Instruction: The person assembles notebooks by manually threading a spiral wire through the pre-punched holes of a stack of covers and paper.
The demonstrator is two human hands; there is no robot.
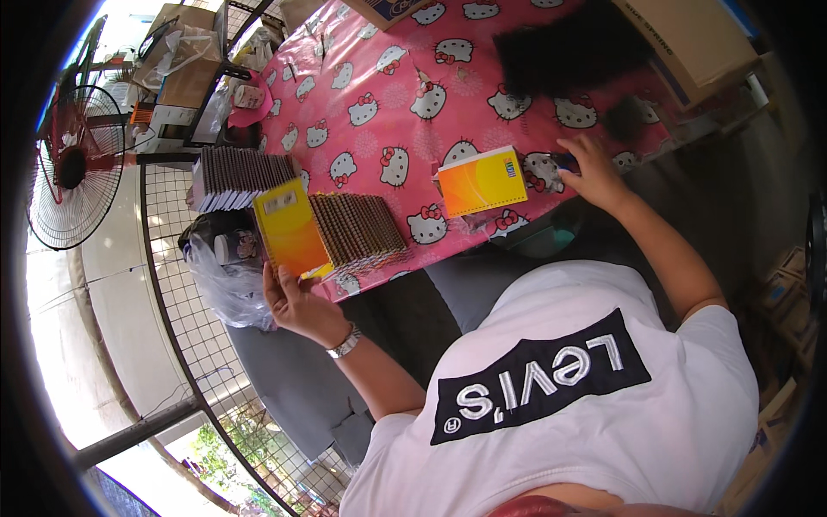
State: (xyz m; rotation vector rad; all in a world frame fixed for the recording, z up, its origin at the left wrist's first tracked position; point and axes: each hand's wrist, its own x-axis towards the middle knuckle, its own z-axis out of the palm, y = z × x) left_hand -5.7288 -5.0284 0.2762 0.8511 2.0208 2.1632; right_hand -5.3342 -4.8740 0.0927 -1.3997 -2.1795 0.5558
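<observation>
My left hand (297,303), with a metal watch at its wrist, grips the lower edge of a yellow-and-orange notebook (293,228). That notebook stands at the left end of a tightly packed row of spiral notebooks (360,228), its cover facing out. A second yellow-and-orange notebook (484,183) lies flat near the table's front edge, spiral side toward me. Just right of it, my right hand (594,177) hovers at the table with thumb and fingers apart. A small dark object shows by its fingers, too unclear to name.
A pink cartoon-cat tablecloth (379,129) covers the table. Another stack of notebooks (245,177) stands far left, beside a clear plastic bag (228,280). A fan (76,168) is beyond it. At the back right are a black furry-looking item (568,52) and a cardboard box (689,43).
</observation>
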